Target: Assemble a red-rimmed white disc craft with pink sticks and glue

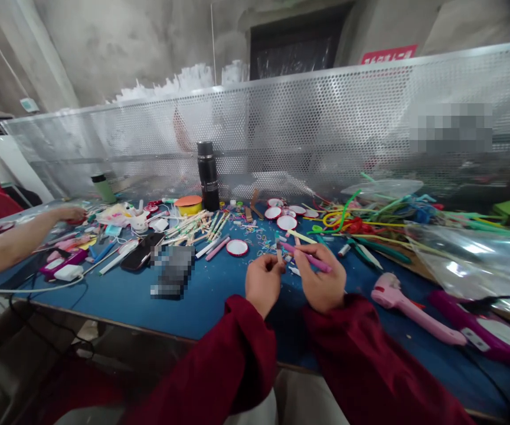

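Holding purple stick, right hand sits at 3 o'clock from left hand, which pinches slim pale strip.

Blue tabletop leaves passage beside the left hand; a pink tool obstructs beyond the right hand.

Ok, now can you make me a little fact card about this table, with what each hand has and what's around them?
Table: blue, cluttered
Left hand: pinching a thin pale piece, too small to identify
Right hand: holding a purple stick
Beyond the hands: red-rimmed white discs
Bottles: one black, one green with a dark lid
Right side: pink tool with a handle
Far left: another person's hand
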The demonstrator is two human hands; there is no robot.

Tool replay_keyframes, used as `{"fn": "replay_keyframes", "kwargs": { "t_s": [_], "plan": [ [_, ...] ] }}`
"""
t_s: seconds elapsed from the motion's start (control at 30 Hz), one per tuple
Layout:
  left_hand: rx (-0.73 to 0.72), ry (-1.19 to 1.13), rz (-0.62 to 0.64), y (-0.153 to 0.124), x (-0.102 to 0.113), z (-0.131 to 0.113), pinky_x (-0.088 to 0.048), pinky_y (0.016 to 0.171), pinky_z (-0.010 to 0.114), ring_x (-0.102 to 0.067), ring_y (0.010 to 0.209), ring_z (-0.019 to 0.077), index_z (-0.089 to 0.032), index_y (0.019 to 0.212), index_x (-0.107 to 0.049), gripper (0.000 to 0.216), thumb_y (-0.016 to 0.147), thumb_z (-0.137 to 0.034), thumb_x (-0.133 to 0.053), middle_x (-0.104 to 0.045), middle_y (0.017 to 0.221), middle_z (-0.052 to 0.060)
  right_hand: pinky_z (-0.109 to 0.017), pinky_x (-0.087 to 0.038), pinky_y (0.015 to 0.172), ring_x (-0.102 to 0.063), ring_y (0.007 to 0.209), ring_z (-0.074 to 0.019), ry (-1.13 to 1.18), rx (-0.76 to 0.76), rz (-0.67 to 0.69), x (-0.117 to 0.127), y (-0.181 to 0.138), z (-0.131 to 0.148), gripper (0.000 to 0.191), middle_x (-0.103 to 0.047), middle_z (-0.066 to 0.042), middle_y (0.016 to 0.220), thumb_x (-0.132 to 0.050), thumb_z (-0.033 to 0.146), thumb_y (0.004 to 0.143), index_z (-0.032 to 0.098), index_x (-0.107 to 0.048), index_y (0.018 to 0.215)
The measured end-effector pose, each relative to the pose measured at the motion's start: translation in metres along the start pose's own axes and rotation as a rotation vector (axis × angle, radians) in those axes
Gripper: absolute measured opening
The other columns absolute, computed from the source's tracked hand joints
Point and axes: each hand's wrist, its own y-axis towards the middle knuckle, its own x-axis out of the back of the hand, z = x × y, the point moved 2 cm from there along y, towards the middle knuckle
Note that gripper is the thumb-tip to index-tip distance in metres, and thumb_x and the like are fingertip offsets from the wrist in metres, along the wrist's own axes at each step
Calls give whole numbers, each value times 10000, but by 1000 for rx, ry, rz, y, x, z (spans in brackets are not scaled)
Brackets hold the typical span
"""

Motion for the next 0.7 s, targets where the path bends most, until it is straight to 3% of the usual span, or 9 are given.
{"fn": "replay_keyframes", "kwargs": {
  "t_s": [0.13, 0.27, 0.4, 0.57, 0.7],
  "plan": [
    [8, -42, -5, -6, -6, -5, -378, 584, 252, -489, 605, 130, -204, 760, -651, 65, 792, -246, -614, -615, 677, 4, -394, -510, 741, -649, 781, -232, 69, -26, -44, 4, -2, 3, 118, -685, -52, 814, -608, 309, 846, 226, -685, 880],
    [-17, -130, 2, -7, -12, -21, -394, 612, 239, -502, 641, 124, -212, 836, -643, 55, 790, -204, -613, -600, 719, -7, -431, -514, 824, -659, 905, -248, 170, -36, 38, -1, -1, 12, 208, -702, -83, 986, -546, 290, 891, 228, -685, 1032],
    [-67, -201, -21, 3, -16, -32, -386, 611, 229, -465, 625, 107, -187, 781, -608, 61, 793, -246, -618, -564, 691, -19, -424, -520, 851, -654, 933, -247, 101, -35, 31, -10, 7, 15, 187, -692, -77, 1001, -626, 276, 836, 209, -668, 1005],
    [-90, -279, 12, 25, -18, -15, -393, 631, 221, -462, 631, 98, -174, 758, -593, 97, 782, -265, -617, -555, 682, -21, -346, -526, 732, -633, 766, -194, 46, -30, 72, -28, 19, 4, 89, -656, -29, 824, -662, 251, 785, 208, -637, 859],
    [-7, -310, -2, 39, -15, 4, -367, 576, 216, -427, 564, 86, -178, 708, -515, 192, 778, -320, -624, -484, 608, -48, -327, -521, 665, -630, 728, -190, 248, -227, 104, -45, 22, -13, 124, -651, -28, 786, -634, 312, 803, 197, -618, 846]
  ]
}}
